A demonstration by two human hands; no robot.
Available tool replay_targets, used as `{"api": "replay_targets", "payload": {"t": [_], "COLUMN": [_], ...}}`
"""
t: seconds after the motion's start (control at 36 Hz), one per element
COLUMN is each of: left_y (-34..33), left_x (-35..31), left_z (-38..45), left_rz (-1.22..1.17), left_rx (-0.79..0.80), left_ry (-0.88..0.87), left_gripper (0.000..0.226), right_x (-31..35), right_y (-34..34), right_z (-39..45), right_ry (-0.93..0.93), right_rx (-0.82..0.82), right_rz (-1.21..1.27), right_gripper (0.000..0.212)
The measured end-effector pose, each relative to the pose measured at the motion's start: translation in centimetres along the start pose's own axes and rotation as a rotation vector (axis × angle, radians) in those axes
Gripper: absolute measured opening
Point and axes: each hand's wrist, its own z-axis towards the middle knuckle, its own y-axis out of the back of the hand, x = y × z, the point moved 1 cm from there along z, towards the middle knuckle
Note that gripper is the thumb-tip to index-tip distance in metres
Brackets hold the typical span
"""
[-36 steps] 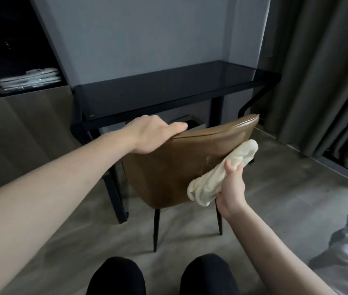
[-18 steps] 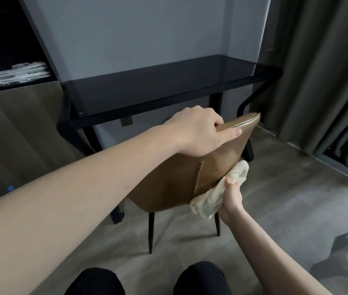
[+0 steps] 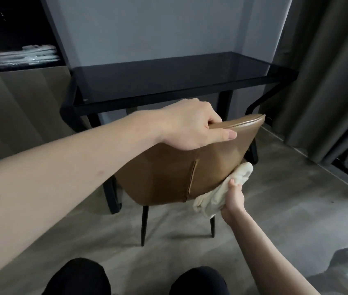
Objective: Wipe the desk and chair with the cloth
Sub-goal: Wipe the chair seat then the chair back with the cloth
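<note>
Fingers first: the left hand (image 3: 192,124) is curled over the top edge of the brown chair (image 3: 168,173) near the middle of the frame, fingers wrapped over the far side of the backrest and thumb (image 3: 224,134) lying flat along the near side, so it's clamped on and steadying the thing. Down at lower right of centre, the right hand (image 3: 233,199) has its fingers closed around a bunched cream cloth (image 3: 215,199), pressing the wad against the lower right edge of the backrest, with one end of the cloth poking up past the chair's edge and the other hanging below the fist. So I'd say we're in the chair part of the job, working the back of the backrest. Next move probably calls for keeping that left grip firm so the chair doesn't tip or skid, then dragging the cloth along the remaining leather, and the seat side, which is hidden from here. The black glass-topped desk (image 3: 179,81) sits just behind the chair in the upper middle; no telling from this whether it's been wiped. As for brands or writing, nothing readable anywhere; the pale packets (image 3: 26,56) on the shelf at upper left are too blurred to make out.
</note>
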Motion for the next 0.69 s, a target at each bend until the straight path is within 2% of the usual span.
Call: {"api": "replay_targets", "payload": {"t": [0.08,0.11,0.17,0.22,0.25,0.33,0.36,0.44,0.56,0.69], "left_y": [0.0,0.0,0.0,-0.1,-0.1,-0.4,-0.4,-0.5,-0.6,-0.6], "left_x": [0.1,0.1,0.1,0.3,0.3,0.5,0.5,0.6,0.6,0.5], "left_z": [0.2,0.2,0.4,0.5,0.6,0.8,0.8,1.0,1.0,1.2], "left_rz": [-0.015,-0.022,-0.037,-0.035,-0.030,-0.021,-0.020,-0.014,0.008,0.026], "left_rx": [-0.003,-0.002,-0.001,-0.009,-0.016,-0.027,-0.029,-0.036,-0.033,-0.029], "left_ry": [-0.022,-0.028,-0.035,-0.035,-0.033,-0.033,-0.036,-0.058,-0.078,-0.094], "left_gripper": [0.045,0.044,0.045,0.049,0.052,0.056,0.056,0.059,0.058,0.058], "right_x": [-2.3,-3.0,-4.2,-5.8,-6.8,-10.7,-11.5,-10.5,-11.4,-13.9], "right_y": [0.2,0.1,-0.4,-0.7,-0.8,-0.1,-0.1,-0.9,0.0,1.5], "right_z": [2.8,3.5,4.4,5.6,6.4,11.7,12.9,11.7,12.8,14.9], "right_ry": [-0.072,-0.078,-0.108,-0.133,-0.144,-0.157,-0.169,-0.201,-0.234,-0.392], "right_rx": [0.042,0.069,0.108,0.067,0.050,-0.034,-0.050,-0.066,-0.066,-0.091], "right_rz": [0.002,0.039,0.101,0.128,0.104,0.056,0.054,0.046,-0.068,-0.170], "right_gripper": [0.075,0.073,0.051,0.038,0.040,0.074,0.077,0.063,0.058,0.075]}}
